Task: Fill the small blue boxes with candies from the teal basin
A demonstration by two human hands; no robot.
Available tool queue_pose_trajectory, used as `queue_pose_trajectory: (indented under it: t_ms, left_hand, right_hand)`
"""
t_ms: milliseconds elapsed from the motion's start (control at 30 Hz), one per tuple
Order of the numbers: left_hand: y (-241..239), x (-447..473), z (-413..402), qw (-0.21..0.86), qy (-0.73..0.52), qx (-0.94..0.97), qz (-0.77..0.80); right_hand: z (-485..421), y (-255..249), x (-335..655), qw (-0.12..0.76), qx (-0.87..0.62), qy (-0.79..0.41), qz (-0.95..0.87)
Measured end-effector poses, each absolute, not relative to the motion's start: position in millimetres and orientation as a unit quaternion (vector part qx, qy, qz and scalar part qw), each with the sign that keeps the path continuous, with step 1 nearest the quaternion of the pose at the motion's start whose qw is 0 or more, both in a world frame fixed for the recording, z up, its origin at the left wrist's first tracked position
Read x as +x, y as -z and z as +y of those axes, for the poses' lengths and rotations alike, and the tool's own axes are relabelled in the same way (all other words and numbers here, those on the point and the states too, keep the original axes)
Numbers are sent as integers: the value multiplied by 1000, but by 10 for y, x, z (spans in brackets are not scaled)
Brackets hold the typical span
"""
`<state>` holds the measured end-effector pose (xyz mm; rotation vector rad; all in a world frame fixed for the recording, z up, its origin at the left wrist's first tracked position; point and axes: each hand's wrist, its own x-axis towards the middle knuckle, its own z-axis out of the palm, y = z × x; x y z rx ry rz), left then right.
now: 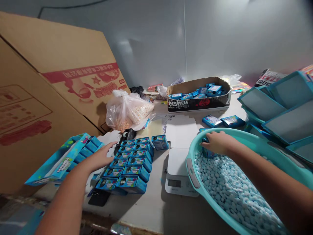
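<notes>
Closest to my view, at the lower right, sits a wide teal basin (251,143) filled with pale-blue candies (230,192), and the right forearm slants across it, hiding part of them from me. At the basin's far left side I see the right hand (217,142), its fingers grasping a small blue tin (208,152) just above the candies. On the other side, the left hand (96,159) has its fingers released and spread beside two rows of blue tins (133,169); I cannot tell whether they touch the row. One lone tin (159,142) stands a little apart, near a white scale (178,163) whose right edge the basin covers. To the left, that forearm partly blocks a blue carton (62,164) holding more tins. Behind the rows I make out a black tape dispenser (126,136) and a clear plastic bag (128,109) of pale-orange bits; a cardboard tray (199,105) of tins stands further back, with two tins lying before it. Lidless blue boxes (290,111) pile up at the right. All this crowds a white desk (154,209), flanked by a tall brown carton (73,55) and backed by a grey panelled wall (154,42) with a dark cable (73,6) at top left.
</notes>
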<state>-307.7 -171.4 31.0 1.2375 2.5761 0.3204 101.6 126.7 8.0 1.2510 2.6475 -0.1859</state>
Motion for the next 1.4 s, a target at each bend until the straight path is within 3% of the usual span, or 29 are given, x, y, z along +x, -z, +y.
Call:
queue_pose_trajectory:
  t_ms: [233,667,1133,1400]
  left_hand:
    - [-283,-3228,-1500,165,-75,472,863]
    - [-198,-3339,-1215,119,46,529,839]
    - [-217,-3332,-1213,99,35,564,819]
    - [-143,-3306,-1333,39,-57,541,838]
  right_hand:
    - [1211,-167,1024,107,411,63,903]
    - [1155,-223,1006,102,420,64,900]
    - [1131,-257,994,103,423,79,897]
    - [1139,-238,991,92,427,76,897]
